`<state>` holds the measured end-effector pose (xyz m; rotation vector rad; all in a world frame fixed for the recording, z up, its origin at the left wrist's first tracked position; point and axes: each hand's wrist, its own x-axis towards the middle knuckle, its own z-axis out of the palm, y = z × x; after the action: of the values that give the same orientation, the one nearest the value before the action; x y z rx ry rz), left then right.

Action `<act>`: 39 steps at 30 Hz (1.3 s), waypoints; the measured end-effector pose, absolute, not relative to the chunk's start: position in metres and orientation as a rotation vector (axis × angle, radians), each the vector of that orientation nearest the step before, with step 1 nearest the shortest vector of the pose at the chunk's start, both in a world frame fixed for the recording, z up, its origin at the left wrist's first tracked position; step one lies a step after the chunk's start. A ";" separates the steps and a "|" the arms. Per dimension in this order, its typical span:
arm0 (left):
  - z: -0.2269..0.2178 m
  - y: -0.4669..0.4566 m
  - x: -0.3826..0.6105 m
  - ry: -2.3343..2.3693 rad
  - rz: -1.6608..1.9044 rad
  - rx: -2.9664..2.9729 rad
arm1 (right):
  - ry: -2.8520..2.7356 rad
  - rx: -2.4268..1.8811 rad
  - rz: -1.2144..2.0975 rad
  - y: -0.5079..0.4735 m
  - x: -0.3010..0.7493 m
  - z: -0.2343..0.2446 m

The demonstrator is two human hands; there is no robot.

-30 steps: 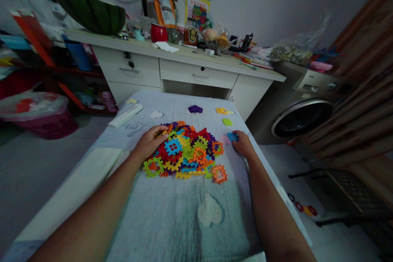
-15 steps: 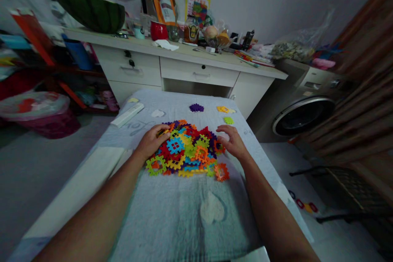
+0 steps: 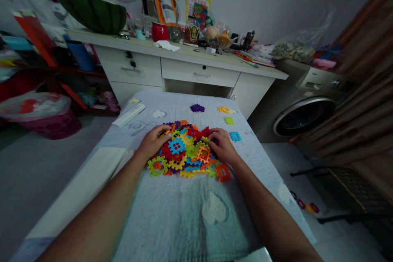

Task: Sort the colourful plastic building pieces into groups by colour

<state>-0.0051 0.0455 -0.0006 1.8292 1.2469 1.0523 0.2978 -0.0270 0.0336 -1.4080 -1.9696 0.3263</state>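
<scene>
A heap of colourful plastic interlocking building pieces (image 3: pixel 187 151), with notched edges and some with window-like openings, lies on the cloth-covered table (image 3: pixel 172 208). My left hand (image 3: pixel 153 142) rests against the heap's left side, its thumb and fingers apart. At the right side, my right hand (image 3: pixel 223 146) touches the heap with bent, parted fingers; no piece shows clearly in its grasp. Beyond the heap lie a purple piece (image 3: pixel 197 108), a yellow piece (image 3: pixel 223 109) and a green piece (image 3: pixel 229 120). Right of my right hand is a blue piece (image 3: pixel 235 136).
A long white box (image 3: pixel 129 115) lies at the table's far left. Behind stands a white desk (image 3: pixel 184 65) bearing a watermelon (image 3: pixel 89 10), jars and packets. A washing machine (image 3: pixel 303 106) is at right, near a chair (image 3: pixel 353 192). A pink bin (image 3: pixel 46 118) stands left.
My right hand has moved left onto the heap's right side. The blue piece, not visible before, now shows beside it. My left hand stays at the heap.
</scene>
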 end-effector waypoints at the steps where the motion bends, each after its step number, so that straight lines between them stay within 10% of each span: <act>1: 0.000 0.045 -0.005 1.249 1.050 1.832 | -1.926 -1.382 0.352 -0.027 0.299 0.035; 19: 0.007 0.042 -0.002 1.249 1.060 1.817 | -0.798 -1.691 0.425 0.045 0.412 0.029; 39: 0.004 0.044 -0.003 1.251 1.051 1.832 | -1.138 -1.713 0.401 0.005 0.392 0.040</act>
<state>-0.0032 0.0444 0.0040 1.8319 1.2509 1.0505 0.3922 0.0054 0.0403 -1.7127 -1.1377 0.4014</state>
